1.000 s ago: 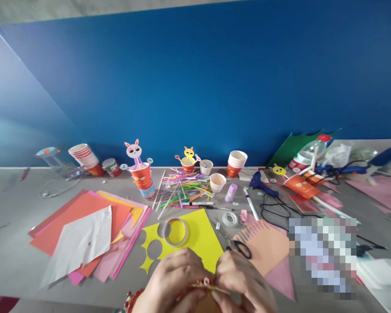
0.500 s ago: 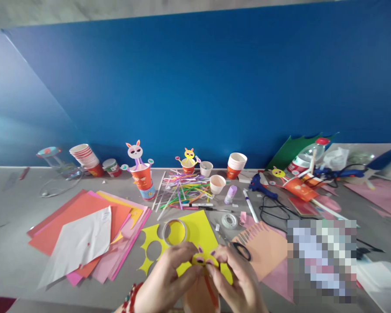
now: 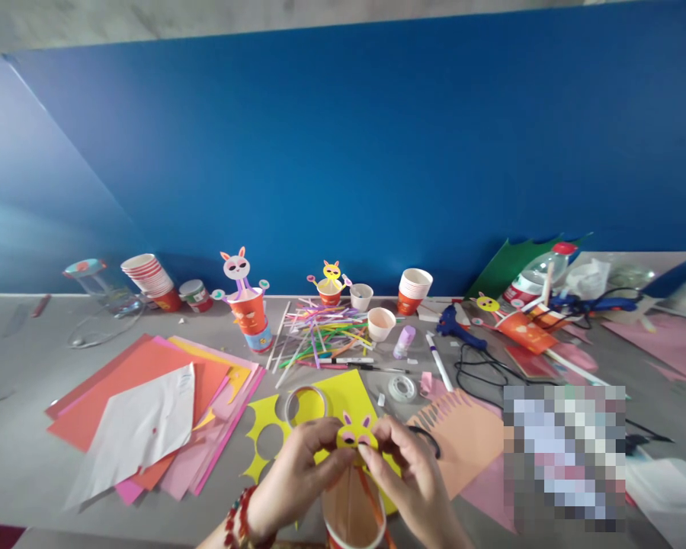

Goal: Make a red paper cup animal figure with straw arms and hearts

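Between my hands is a yellow paper animal face [image 3: 351,436] with pink-lined ears and dark eyes. My left hand [image 3: 306,476] pinches its left side between thumb and fingers. On the other side my right hand [image 3: 415,476] grips the edge, its thumb across the lower part. Directly below stands an open paper cup [image 3: 351,512], with orange strips reaching up from it toward the face. Whether the strips are fixed to the face is hidden by my fingers. Yellow cut-out paper [image 3: 343,389] lies behind my hands, under a tape roll [image 3: 287,408].
Scissors [image 3: 431,442] and orange paper [image 3: 463,438] lie right of my hands. A glue gun [image 3: 457,328] trails a black cord. Coloured strips [image 3: 320,332] and finished cup figures [image 3: 248,313] stand farther back. Stacked coloured sheets [image 3: 206,374] cover the left.
Both hands have lifted the yellow face slightly upward, away from the cup. More of the cup's rim and inside now shows beneath it.
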`<state>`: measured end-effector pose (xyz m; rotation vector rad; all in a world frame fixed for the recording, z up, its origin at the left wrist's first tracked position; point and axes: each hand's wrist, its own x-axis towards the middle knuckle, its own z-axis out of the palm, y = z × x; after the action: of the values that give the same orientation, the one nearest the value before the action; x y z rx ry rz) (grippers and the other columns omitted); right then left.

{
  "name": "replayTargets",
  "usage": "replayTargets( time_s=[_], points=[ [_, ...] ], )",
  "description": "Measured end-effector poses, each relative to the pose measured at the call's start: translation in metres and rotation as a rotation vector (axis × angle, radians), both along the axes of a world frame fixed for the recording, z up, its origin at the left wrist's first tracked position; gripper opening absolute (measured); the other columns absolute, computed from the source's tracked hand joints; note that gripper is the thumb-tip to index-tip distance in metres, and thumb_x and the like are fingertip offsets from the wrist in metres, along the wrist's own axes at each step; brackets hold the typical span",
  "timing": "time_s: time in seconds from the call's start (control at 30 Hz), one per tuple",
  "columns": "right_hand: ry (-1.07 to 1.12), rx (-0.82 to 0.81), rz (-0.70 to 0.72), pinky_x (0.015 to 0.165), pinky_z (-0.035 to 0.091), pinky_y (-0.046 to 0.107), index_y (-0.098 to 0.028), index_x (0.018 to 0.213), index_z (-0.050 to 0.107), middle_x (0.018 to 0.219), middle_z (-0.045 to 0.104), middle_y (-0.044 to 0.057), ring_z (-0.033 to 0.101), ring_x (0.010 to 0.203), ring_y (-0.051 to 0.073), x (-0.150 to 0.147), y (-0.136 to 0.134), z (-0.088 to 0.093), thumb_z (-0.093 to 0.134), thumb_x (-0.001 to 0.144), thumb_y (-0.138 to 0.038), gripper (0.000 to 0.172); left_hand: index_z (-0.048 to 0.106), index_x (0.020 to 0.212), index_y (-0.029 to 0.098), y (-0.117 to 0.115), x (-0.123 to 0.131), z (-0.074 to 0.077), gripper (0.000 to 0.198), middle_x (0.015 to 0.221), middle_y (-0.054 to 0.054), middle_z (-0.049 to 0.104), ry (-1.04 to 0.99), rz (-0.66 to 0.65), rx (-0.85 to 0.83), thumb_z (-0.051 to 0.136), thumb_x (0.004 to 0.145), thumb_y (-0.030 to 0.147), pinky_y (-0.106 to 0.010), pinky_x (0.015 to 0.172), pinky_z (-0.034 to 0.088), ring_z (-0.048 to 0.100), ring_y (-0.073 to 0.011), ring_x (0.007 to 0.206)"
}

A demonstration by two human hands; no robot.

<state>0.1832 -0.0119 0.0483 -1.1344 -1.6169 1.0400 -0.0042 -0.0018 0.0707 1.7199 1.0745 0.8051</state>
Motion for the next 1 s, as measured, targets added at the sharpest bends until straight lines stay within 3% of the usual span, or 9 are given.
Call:
replayTargets(
  time_s=[0.17, 0.33, 0.5, 0.63, 0.87, 1.0],
  points=[
    [0.047, -0.038, 0.019, 0.058, 0.045, 0.021, -0.021, 0.078, 0.053, 0.071, 0.053, -0.001, 0.053, 0.065, 0.014, -0.001, 0.002, 0.000, 0.059, 0.095, -0.038, 0.025, 0.065, 0.078, 0.014, 0.002, 0.000, -0.003, 0.038, 0.071, -0.002, 0.058, -0.021, 0.000, -0.033, 0.053, 0.095, 0.045, -0.024, 0.066, 0.038, 0.050, -0.0142, 0.068],
    [0.076, -0.024, 0.032, 0.067, 0.050, 0.022, -0.021, 0.094, 0.060, 0.080, 0.062, 0.002, 0.062, 0.074, 0.017, -0.001, 0.003, -0.003, 0.060, 0.095, -0.037, 0.016, 0.067, 0.078, 0.014, 0.003, 0.002, -0.002, 0.039, 0.073, -0.003, 0.061, -0.057, 0.018, -0.073, 0.056, 0.094, 0.048, -0.025, 0.068, 0.040, 0.051, -0.0150, 0.070],
    [0.057, 0.014, -0.049, 0.063, 0.049, 0.020, -0.021, 0.080, 0.056, 0.074, 0.057, 0.000, 0.058, 0.068, 0.015, -0.002, 0.002, -0.008, 0.061, 0.094, -0.039, 0.023, 0.068, 0.080, 0.014, 0.003, 0.005, -0.008, 0.041, 0.073, -0.003, 0.061, -0.108, 0.031, -0.127, 0.061, 0.091, 0.052, -0.024, 0.065, 0.041, 0.052, -0.0147, 0.069],
    [0.081, -0.025, -0.019, 0.064, 0.050, 0.021, -0.021, 0.084, 0.058, 0.077, 0.060, 0.001, 0.060, 0.070, 0.017, -0.003, 0.003, -0.005, 0.060, 0.094, -0.043, 0.024, 0.065, 0.088, 0.013, 0.003, 0.003, -0.016, 0.037, 0.075, -0.003, 0.062, -0.223, 0.048, -0.201, 0.064, 0.090, 0.050, -0.022, 0.064, 0.043, 0.054, -0.0137, 0.068],
    [0.050, -0.048, -0.026, 0.065, 0.052, 0.022, -0.020, 0.082, 0.058, 0.073, 0.058, 0.001, 0.061, 0.070, 0.017, -0.003, 0.003, -0.008, 0.061, 0.094, -0.042, 0.025, 0.061, 0.072, 0.015, 0.002, 0.003, -0.009, 0.028, 0.069, 0.000, 0.059, -0.073, 0.113, -0.068, 0.067, 0.088, 0.037, -0.023, 0.067, 0.041, 0.052, -0.0132, 0.069],
    [0.070, -0.068, -0.009, 0.067, 0.052, 0.023, -0.020, 0.085, 0.058, 0.076, 0.059, 0.001, 0.062, 0.071, 0.017, -0.004, 0.002, -0.008, 0.061, 0.095, -0.041, 0.023, 0.061, 0.074, 0.014, 0.001, 0.004, -0.012, 0.029, 0.066, 0.002, 0.055, -0.123, 0.103, -0.135, 0.065, 0.089, 0.039, -0.022, 0.063, 0.040, 0.049, -0.0114, 0.063]
  ],
)
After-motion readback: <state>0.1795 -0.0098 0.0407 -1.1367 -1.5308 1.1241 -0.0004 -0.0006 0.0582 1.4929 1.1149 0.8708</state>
